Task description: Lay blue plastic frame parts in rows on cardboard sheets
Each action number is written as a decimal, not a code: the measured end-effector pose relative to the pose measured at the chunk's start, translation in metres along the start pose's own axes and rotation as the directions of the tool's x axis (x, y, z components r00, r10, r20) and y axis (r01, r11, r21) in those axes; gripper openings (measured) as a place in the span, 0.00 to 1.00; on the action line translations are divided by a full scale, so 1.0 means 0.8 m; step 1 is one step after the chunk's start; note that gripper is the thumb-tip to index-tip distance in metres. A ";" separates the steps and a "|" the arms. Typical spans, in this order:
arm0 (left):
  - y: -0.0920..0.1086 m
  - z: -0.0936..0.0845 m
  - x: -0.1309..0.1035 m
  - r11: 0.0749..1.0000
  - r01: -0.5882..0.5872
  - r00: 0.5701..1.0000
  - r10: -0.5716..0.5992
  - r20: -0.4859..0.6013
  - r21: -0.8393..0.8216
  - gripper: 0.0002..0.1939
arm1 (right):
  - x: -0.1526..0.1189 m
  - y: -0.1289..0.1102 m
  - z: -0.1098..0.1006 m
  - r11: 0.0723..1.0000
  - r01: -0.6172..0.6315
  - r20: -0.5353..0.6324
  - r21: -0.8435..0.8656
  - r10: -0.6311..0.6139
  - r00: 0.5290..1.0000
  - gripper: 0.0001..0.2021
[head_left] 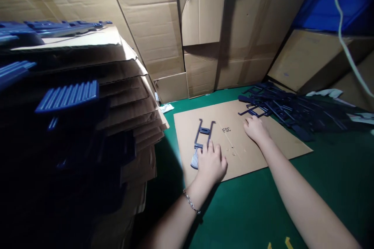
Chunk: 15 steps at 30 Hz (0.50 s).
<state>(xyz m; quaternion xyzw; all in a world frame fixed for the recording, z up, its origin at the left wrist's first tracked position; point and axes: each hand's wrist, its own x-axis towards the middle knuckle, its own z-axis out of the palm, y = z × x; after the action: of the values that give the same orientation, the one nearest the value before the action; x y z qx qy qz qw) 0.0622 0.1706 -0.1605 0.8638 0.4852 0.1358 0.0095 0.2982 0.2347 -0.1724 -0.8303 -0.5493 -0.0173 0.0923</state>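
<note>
A dark blue plastic frame with a ribbed pad (205,131) lies flat on a cardboard sheet (233,163). My left hand (210,161) rests beside its ribbed end, fingers spread and fingertips at the frame's edge. My right hand (257,129) is closed, its curled fingers at the near side of a second dark blue plastic frame (253,109) by the sheet's far right edge. The fingertips there are partly hidden, so the exact grip is hard to see.
Similar dark parts are heaped (292,109) at right. A tall stack of cardboard layers (137,97) holding blue parts stands at left. Cardboard walls (149,23) close off the back of the green table (233,218). A pale cable (340,27) hangs at right; yellow pieces (288,242) lie near the front.
</note>
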 end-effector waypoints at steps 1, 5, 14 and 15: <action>-0.001 0.000 0.001 0.999 0.032 0.999 -0.032 0.001 0.022 0.20 | -0.005 -0.007 -0.005 0.999 0.033 0.009 -0.006 -0.033 0.999 0.18; -0.007 -0.006 0.005 0.996 0.065 0.998 -0.066 0.003 0.056 0.21 | -0.028 -0.046 -0.028 0.976 0.158 0.019 0.148 -0.163 0.986 0.17; 0.029 -0.005 -0.017 0.997 0.054 0.995 -0.059 0.083 0.061 0.23 | -0.034 -0.045 -0.008 0.954 0.300 0.060 0.014 -0.300 0.952 0.28; 0.034 -0.003 -0.021 0.996 0.076 0.991 -0.081 0.109 0.045 0.22 | -0.031 -0.040 -0.005 0.959 0.283 0.082 0.012 -0.283 0.956 0.28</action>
<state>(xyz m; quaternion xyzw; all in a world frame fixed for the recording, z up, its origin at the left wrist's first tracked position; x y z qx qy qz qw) 0.0761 0.1417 -0.1579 0.8502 0.5202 0.0771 0.0241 0.2596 0.2238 -0.1677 -0.7431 -0.6659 0.0041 0.0661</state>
